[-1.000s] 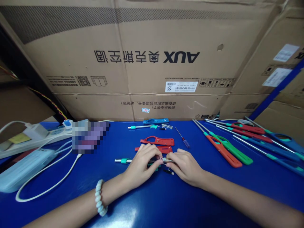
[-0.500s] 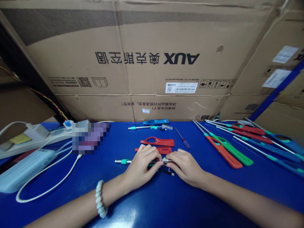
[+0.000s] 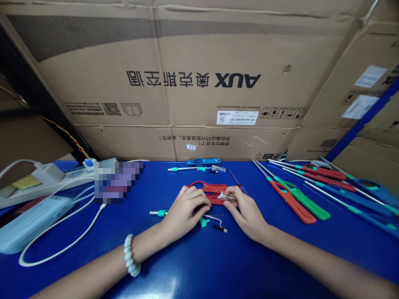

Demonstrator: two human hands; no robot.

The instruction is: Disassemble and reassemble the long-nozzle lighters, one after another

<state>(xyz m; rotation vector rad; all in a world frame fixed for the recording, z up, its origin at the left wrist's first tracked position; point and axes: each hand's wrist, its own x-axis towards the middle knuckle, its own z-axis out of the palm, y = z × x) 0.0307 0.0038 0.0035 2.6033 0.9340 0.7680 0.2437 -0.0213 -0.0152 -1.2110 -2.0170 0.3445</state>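
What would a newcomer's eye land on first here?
Probably the tall cardboard behind the blue table, its AUX lettering upside down. Next, perhaps, the orange handle and green handle, lying on the table's right side. Nearer the middle, the right grip pinches a small part.

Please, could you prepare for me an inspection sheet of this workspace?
Surface: blue tabletop, glare at the front.
Job's things: two red shells; metal tube with teal collar; black part on white wires.
Clutter: pale-blue device and power strip, left; lighters, right.
Grips: left grip over the tube, hold hidden; right grip pinching a small pale piece.
Cables: white cable looping at left.
Surroundings: cardboard behind, print upside down.
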